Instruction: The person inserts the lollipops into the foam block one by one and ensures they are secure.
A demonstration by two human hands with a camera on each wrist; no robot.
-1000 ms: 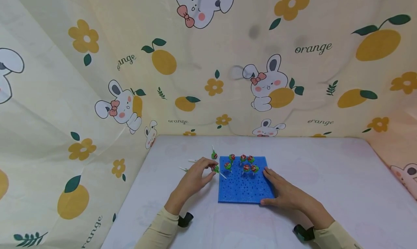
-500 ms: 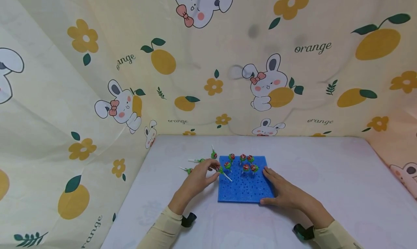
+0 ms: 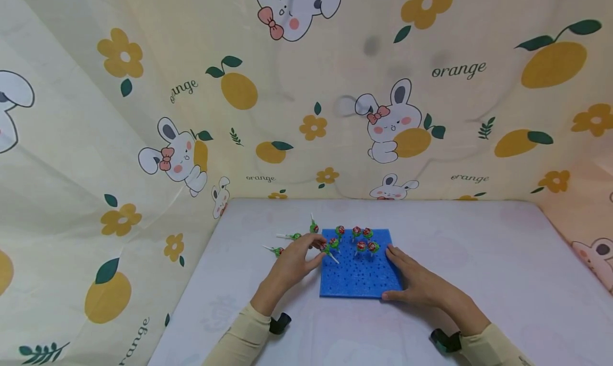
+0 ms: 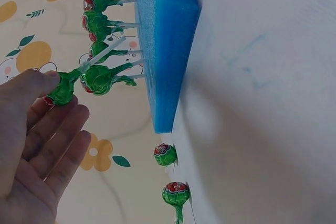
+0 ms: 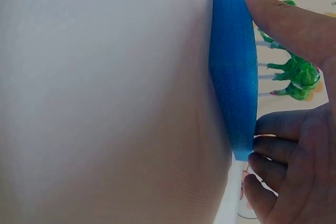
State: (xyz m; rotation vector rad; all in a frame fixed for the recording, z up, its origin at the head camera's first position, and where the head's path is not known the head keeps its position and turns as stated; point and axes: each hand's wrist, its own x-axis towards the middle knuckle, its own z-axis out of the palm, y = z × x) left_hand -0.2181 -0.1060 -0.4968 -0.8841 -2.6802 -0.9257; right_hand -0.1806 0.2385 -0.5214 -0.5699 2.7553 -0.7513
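My left hand pinches a lollipop in a green and red wrapper by its head, between thumb and fingers. The lollipop's white stick slants down over the left part of the blue foam board, its tip apart from the board in the left wrist view. Several lollipops stand upright in the board's rear half. At the board's right side rests my right hand, its thumb near the front corner and its fingers against the edge. It holds no lollipop.
Three loose lollipops lie on the white table left of the board: one near its far left corner, another lollipop behind my left hand, and a third lollipop beside it. A patterned cloth hangs behind.
My left hand has carried the lollipop right, from beside the board to over its left part, bringing two loose lollipops into fuller view. The right hand and the board stay put.
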